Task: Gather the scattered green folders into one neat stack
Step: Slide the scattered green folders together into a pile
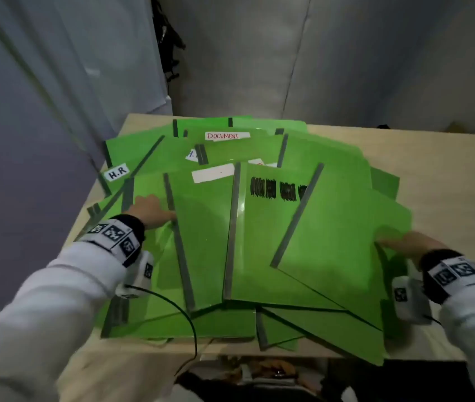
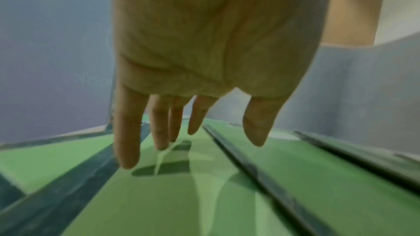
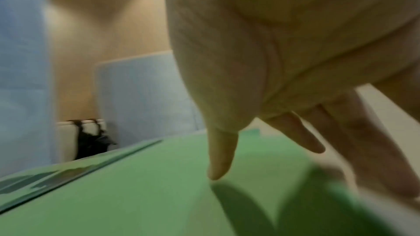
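Note:
Several green folders (image 1: pixel 259 242) with grey spines lie fanned and overlapping across a light wooden table (image 1: pixel 433 169). Some carry labels: "DOCUMENT" (image 1: pixel 226 136), "H.R" (image 1: pixel 117 172), and a black scribble (image 1: pixel 277 190). My left hand (image 1: pixel 152 210) rests on the left side of the pile beside a grey spine. In the left wrist view that left hand (image 2: pixel 200 110) has straight, spread fingers just over a folder (image 2: pixel 159 204). My right hand (image 1: pixel 404 245) is at the right edge of the top right folder. In the right wrist view its thumb (image 3: pixel 220 159) points down over the green cover (image 3: pixel 136 186) and its fingers reach past the edge.
Grey-blue panels and a pale wall stand behind the table. A black object (image 1: pixel 169 53) hangs in the gap at the back. A dark cable (image 1: pixel 178 311) runs from my left wrist over the front folders. Bare table shows at the right rear, and some folders overhang the near edge (image 1: pixel 230 348).

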Tool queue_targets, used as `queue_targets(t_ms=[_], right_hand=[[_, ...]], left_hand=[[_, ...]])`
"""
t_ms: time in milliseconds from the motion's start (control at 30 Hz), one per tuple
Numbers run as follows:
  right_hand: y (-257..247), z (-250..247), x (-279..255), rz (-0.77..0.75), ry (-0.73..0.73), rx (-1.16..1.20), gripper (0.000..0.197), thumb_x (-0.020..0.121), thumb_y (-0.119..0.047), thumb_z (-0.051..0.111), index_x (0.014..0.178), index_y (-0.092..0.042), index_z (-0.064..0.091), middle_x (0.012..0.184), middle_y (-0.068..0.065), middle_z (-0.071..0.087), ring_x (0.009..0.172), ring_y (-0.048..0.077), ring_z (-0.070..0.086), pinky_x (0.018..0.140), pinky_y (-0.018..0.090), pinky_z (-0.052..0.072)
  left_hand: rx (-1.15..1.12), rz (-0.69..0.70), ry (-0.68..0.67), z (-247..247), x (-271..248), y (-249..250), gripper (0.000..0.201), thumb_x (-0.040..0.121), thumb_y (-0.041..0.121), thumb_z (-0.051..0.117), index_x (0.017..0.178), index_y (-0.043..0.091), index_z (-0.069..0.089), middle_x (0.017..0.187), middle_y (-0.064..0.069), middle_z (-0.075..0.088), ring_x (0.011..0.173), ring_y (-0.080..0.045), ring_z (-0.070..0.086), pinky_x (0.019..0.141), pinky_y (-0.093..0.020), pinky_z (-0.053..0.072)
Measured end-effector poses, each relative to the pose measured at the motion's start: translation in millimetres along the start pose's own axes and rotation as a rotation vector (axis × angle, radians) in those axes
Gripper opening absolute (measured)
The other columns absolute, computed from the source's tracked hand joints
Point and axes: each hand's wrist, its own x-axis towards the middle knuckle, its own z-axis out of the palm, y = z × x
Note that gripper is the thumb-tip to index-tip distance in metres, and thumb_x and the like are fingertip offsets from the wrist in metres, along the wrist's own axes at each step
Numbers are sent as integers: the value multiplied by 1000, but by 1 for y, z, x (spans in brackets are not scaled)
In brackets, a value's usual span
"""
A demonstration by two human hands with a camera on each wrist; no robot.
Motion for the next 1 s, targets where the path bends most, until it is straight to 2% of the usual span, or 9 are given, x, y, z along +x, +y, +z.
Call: queue_targets(t_ms=[133, 300, 433, 533, 600, 667, 767, 933, 1000], right_hand=[[-6, 17, -5, 113, 69, 16, 87, 79, -59, 56, 138, 3, 36, 147, 27, 31, 133, 43, 34, 108, 48, 31], [-28, 19, -8, 58, 91, 135, 93, 72, -53, 68, 137, 4, 34, 146, 28, 30, 132, 45, 35, 106, 51, 33], [-52, 27, -16, 19, 98, 211, 100, 67, -52, 73, 139, 3, 31, 147, 31, 27, 134, 46, 31, 108, 53, 33], [-77, 35, -22, -49, 75, 285, 105, 58, -53, 78, 137, 0, 33, 149, 28, 27, 137, 44, 29, 110, 55, 32], [-96, 43, -28, -106, 58, 354, 107, 53, -52, 81, 136, -4, 35, 148, 24, 30, 137, 41, 29, 109, 55, 32], [-114, 52, -34, -165, 46, 376, 105, 54, -49, 82, 138, -6, 34, 146, 21, 34, 135, 38, 34, 108, 52, 36], [-135, 62, -41, -289, -7, 448, 93, 65, -34, 80, 140, -8, 31, 143, 16, 35, 128, 33, 42, 103, 38, 42], [-125, 49, -28, -356, 47, 555, 63, 81, -22, 67, 137, -8, 40, 137, 14, 45, 114, 29, 53, 88, 30, 49], [-108, 36, -13, -233, 179, 493, 62, 81, -26, 67, 136, -9, 43, 140, 18, 43, 117, 33, 50, 93, 41, 49]], left_hand=[[-26, -86, 27, 9, -3, 2, 72, 89, 42, 59, 139, -5, 36, 150, -27, 23, 138, -42, 30, 112, -48, 31], [-259, -55, -41, 23, 3, 10, 75, 84, 29, 68, 141, -3, 30, 146, -25, 30, 128, -40, 44, 107, -45, 43], [-375, -49, -73, 26, 7, 16, 71, 83, 32, 69, 134, -4, 34, 136, -29, 44, 121, -43, 52, 96, -48, 52], [-516, -40, -130, 23, 7, 20, 81, 84, 46, 62, 140, -3, 29, 138, -28, 44, 107, -35, 59, 77, -38, 58], [-612, -24, -178, 23, 5, 25, 89, 84, 52, 59, 145, -2, 24, 145, -26, 38, 113, -34, 57, 79, -37, 56], [-715, -15, -226, 24, -1, 32, 98, 81, 52, 62, 149, 0, 15, 154, -23, 27, 131, -38, 44, 93, -43, 50], [-732, 1, -212, 31, -8, 46, 111, 72, 44, 74, 149, 1, 6, 155, -21, 25, 138, -39, 36, 110, -49, 38], [-669, -18, -74, 37, -7, 45, 82, 80, 15, 73, 142, -1, 23, 138, -23, 44, 115, -34, 51, 98, -41, 47], [-679, -45, -31, 33, -3, 35, 74, 80, 15, 73, 139, -2, 31, 131, -23, 50, 101, -28, 49, 84, -36, 48]])
